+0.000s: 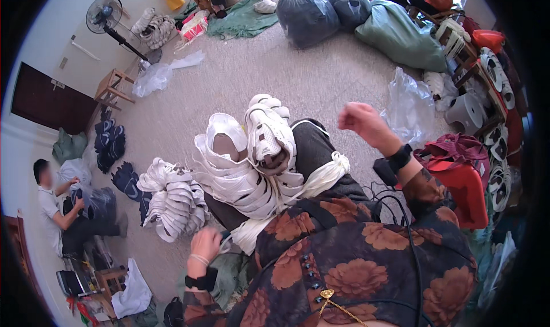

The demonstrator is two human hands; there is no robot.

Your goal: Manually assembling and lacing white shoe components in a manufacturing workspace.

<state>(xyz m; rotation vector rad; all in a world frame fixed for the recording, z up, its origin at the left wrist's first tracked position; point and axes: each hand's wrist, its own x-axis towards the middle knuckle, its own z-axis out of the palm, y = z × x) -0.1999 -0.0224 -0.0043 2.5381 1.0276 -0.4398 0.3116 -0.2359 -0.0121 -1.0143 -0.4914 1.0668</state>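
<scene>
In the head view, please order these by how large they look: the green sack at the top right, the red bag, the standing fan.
1. green sack
2. red bag, slightly smaller; it is nearer the camera, so true size is unsure
3. standing fan

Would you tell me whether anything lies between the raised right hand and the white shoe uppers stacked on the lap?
Nothing visible does. The right hand, closed in a fist, hangs beside the white shoe uppers, with only open air and floor behind.

Matt white shoe uppers (252, 155) heaped on rough grey carpet (275, 69), glossy plastic bags (306, 15).
</scene>
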